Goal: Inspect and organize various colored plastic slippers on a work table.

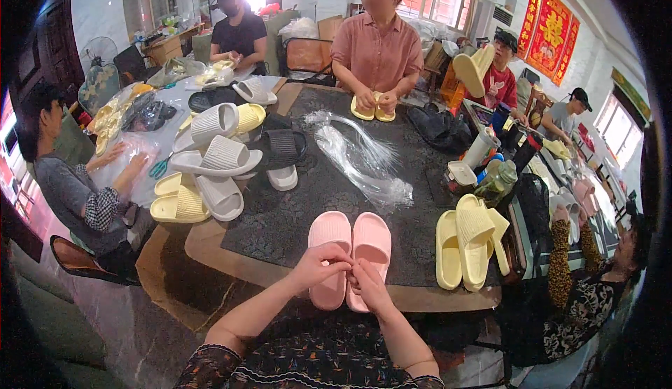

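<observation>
A pair of pink slippers lies side by side at the near table edge, the left slipper [330, 229] next to the right slipper [371, 238], toes pointing away from me. Above the gap between them, my left hand [320, 266] and my right hand [369, 287] meet, fingertips pinched together. Whatever the fingers hold, if anything, is too small to make out. Beyond the slippers, a loose bundle of thin clear plastic strands [350, 154] is spread on the dark table mat [273, 221].
Grey and white slippers [218, 156] are piled at left, with yellow slippers [180, 200] beside them. More yellow slippers [474, 242] stand at right, near bottles and a cup [461, 174]. Across the table a co-worker [378, 39] handles small yellow slippers [364, 107]. Other people sit around.
</observation>
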A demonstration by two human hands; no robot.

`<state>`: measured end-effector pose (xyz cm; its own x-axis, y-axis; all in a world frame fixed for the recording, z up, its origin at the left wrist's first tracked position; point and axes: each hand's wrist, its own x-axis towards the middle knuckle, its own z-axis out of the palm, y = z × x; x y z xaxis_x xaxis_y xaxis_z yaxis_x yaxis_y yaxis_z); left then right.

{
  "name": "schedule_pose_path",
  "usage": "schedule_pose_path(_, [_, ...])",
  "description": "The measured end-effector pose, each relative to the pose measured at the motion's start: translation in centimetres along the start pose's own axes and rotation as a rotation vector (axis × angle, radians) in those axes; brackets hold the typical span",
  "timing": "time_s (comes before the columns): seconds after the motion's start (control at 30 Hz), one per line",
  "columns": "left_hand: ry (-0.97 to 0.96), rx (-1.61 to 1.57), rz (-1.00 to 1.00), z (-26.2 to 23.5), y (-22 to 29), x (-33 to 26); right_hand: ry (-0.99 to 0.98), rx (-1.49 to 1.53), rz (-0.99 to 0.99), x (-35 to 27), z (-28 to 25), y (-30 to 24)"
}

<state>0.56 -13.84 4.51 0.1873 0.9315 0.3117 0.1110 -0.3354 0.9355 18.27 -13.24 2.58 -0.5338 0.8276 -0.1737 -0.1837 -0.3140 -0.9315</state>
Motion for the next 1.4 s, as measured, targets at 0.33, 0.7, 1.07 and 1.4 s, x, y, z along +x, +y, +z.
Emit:
schedule_pose_path(0.33, [0.134, 0.080, -0.157, -2.7, -2.4, 0.0, -0.002, -0.614, -0.075, -1.5, -0.9, -0.9])
schedule_pose_path(0.7, [0.334, 0.366, -0.196, -5.7, -3.6, 2.2, 0.326, -1.036, -0.224, 0.7, -0.6, 0.6])
schedule_pose_path(1.07, [0.088, 1.031, -0.184, -4.8, -6.8, 7.3, 0.424, -1.529, -0.390, 5.6, 2.4, 1.0])
schedule_pose_path(1.4, [0.130, 0.653, -0.413, -4.0, -9.4, 9.0, 0.425, -1.538, -0.462, 6.5, 1.9, 2.3])
